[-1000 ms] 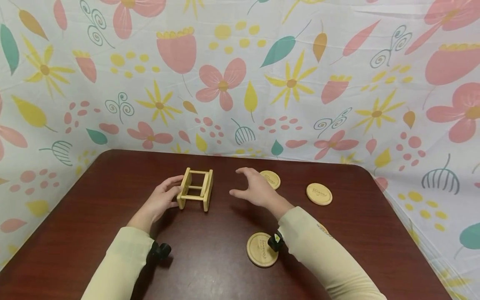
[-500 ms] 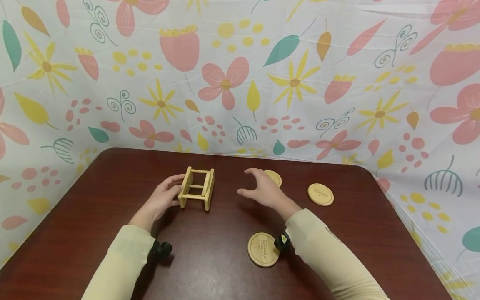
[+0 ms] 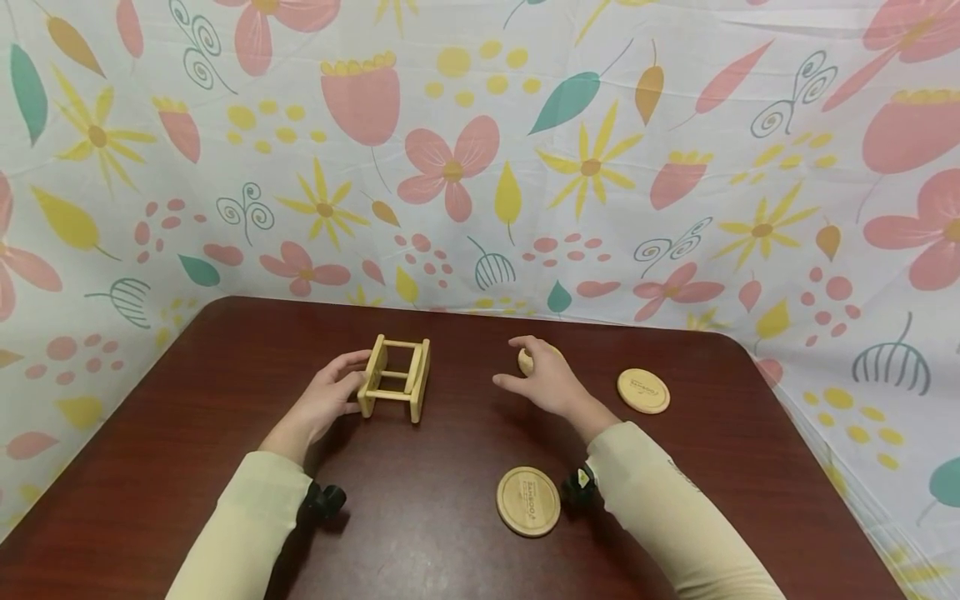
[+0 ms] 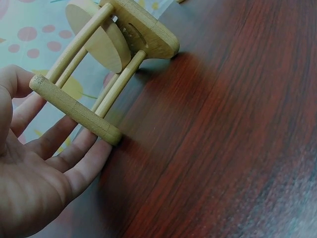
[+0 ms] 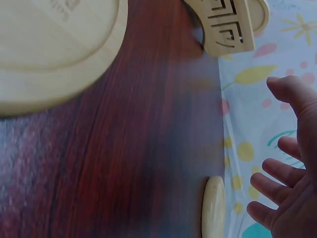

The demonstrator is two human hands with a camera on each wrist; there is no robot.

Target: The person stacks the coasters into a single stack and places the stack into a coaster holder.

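My left hand (image 3: pixel 322 404) grips the near side panel of a small bamboo coaster holder (image 3: pixel 415 379) with bars between its two panels. In the left wrist view the fingers (image 4: pixel 81 171) lie along that panel, and a round coaster (image 4: pixel 99 39) stands inside against the far panel. My right hand (image 3: pixel 551 383) hovers to the right with thumb and fingers spread, holding nothing. It partly covers a bamboo coaster (image 3: pixel 526 361) at the back of the table. The right wrist view shows the holder's cut-out panel (image 5: pixel 230 27) beyond the hand.
A second coaster (image 3: pixel 643 391) lies flat at the back right of the dark wooden table (image 3: pixel 420 517). Another coaster (image 3: pixel 528 502) lies in front, left of the right wrist's camera. A flowered cloth (image 3: pixel 450 250) hangs behind the table.
My right hand has moved away to the right from the coaster holder and now covers more of the back coaster. My left hand and the holder have stayed in place.
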